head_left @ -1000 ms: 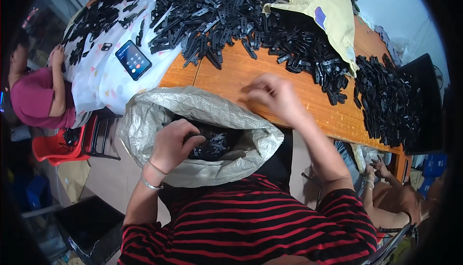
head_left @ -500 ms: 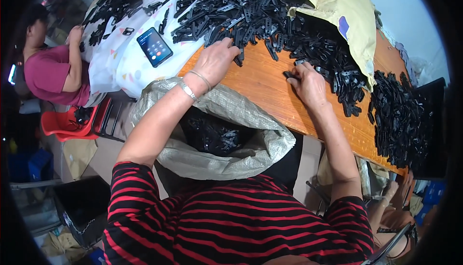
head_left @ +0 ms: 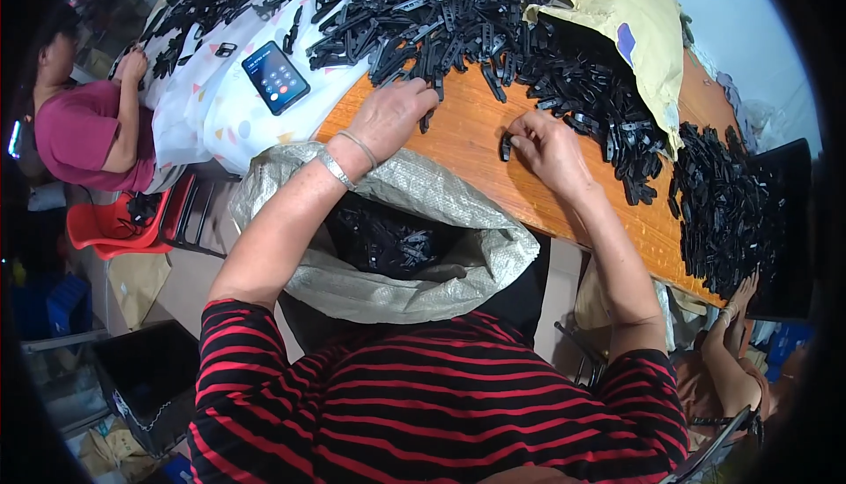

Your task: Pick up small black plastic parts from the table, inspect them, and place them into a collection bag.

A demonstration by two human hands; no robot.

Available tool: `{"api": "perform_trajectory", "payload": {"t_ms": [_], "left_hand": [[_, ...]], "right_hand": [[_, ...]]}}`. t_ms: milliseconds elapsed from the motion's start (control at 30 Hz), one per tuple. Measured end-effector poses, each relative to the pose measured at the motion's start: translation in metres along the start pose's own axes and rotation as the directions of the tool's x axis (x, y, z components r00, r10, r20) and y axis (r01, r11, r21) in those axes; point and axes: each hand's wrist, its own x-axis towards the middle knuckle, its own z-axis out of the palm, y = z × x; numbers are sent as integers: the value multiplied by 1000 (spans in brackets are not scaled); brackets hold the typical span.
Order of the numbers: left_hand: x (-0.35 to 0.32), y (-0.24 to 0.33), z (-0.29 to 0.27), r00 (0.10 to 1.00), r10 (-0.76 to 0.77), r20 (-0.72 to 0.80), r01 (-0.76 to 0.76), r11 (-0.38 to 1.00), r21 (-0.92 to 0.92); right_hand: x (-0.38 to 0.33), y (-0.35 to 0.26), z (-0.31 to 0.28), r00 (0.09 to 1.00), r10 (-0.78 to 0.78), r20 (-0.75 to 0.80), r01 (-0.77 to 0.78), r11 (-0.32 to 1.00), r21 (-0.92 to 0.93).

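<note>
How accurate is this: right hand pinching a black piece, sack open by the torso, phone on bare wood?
One error: the head view shows the phone on the white patterned cover. The right hand pinching a black piece and the sack open by the torso stand.

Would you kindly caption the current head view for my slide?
Beyond an open sack, right hand holding a black part, left hand at the edge of the pile.

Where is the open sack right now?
In the head view, the sack sits just left of centre, between the striped shirt and the wooden table, with the left forearm crossing over its left side.
</note>
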Motion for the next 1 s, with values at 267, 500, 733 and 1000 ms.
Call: {"api": "perform_trajectory", "payload": {"t_ms": [267,500,733,1000], "left_hand": [[17,-2,3,993,113,15,-114,987,112],[13,12,8,984,-175,-43,149,924,-353],[4,65,6,856,-428,291,298,-52,-953],[-16,79,8,863,-505,16,105,148,-983]], "right_hand": [[5,11,0,884,-458,93,464,836,-293],[5,-4,15,999,-30,20,23,959,281],[1,-38,34,981,97,-168,48,717,695],[-8,-59,36,984,34,-176,82,788,610]]}}
